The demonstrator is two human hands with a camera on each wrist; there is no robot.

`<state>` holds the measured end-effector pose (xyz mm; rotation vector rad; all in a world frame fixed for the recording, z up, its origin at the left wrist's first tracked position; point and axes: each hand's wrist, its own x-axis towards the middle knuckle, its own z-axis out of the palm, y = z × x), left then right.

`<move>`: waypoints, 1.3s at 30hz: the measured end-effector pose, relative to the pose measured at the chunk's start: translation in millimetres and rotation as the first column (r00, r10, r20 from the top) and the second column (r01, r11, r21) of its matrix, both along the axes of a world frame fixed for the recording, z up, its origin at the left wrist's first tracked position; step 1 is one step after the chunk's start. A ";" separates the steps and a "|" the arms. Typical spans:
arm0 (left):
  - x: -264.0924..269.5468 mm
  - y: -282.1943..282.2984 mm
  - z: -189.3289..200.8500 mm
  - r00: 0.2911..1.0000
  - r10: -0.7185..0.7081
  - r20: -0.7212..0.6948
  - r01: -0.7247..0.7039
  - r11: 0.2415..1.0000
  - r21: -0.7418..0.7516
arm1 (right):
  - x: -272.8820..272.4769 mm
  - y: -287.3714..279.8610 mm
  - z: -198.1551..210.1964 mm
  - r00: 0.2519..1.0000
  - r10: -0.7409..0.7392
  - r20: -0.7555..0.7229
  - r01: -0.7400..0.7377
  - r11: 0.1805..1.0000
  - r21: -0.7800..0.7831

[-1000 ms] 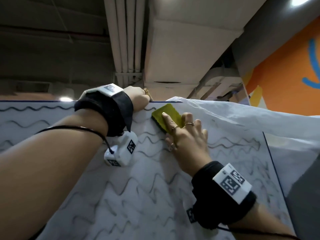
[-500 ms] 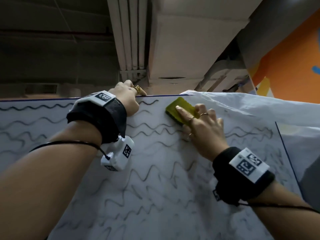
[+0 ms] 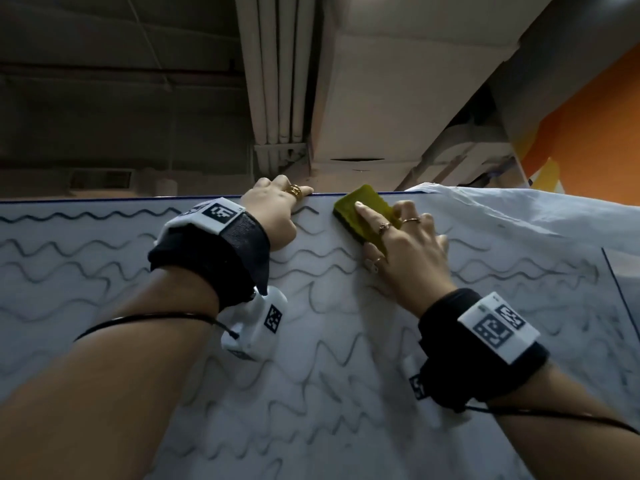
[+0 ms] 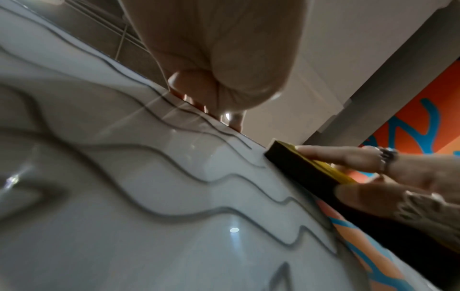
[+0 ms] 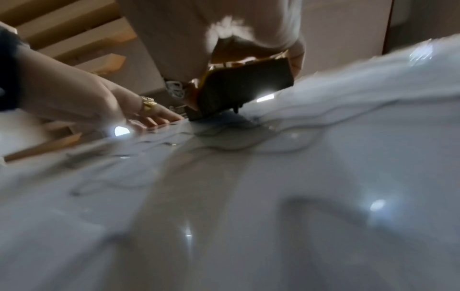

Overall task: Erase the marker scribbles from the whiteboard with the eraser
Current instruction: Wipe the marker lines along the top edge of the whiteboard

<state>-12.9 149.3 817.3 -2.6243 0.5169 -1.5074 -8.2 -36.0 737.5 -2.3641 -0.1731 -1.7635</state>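
The left hand [image 3: 277, 209] hooked its curled fingers over the top edge of the whiteboard [image 3: 311, 341], apparently to steady it. Just beside it, the right hand [image 3: 408, 251] pinched the yellow eraser [image 3: 360, 211] flat against the board's top edge, wavy scribbles [image 3: 332, 355] remaining below

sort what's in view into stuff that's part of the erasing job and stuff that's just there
Part of the job:
whiteboard
marker scribbles
eraser, held by the right hand
left hand, gripping the board's top edge

Just there:
white plastic sheet draped over the board's right end
orange wall
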 end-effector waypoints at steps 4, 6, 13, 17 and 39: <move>5.4 6.4 2.2 0.999 -0.044 -0.003 0.044 0.999 0.031 | 3.9 36.9 4.9 0.998 0.045 -0.032 -0.047 0.997 -0.066; 7.8 9.6 6.8 0.999 -0.033 -0.028 0.035 0.998 0.048 | 4.2 32.7 0.4 0.999 0.010 -0.036 -0.014 0.994 -0.113; -3.0 43.5 17.1 0.993 0.113 0.034 -0.115 0.992 0.046 | -8.9 39.0 7.6 0.999 -0.032 -0.001 0.032 0.999 -0.034; -8.8 60.4 9.9 0.982 0.160 0.105 -0.168 0.983 0.069 | -8.4 72.7 4.7 1.000 -0.027 -0.012 0.026 0.990 -0.138; 1.9 159.3 -14.0 0.990 -0.079 0.116 0.090 0.991 -0.095 | -19.3 155.1 14.7 0.998 -0.057 0.005 0.057 0.995 -0.085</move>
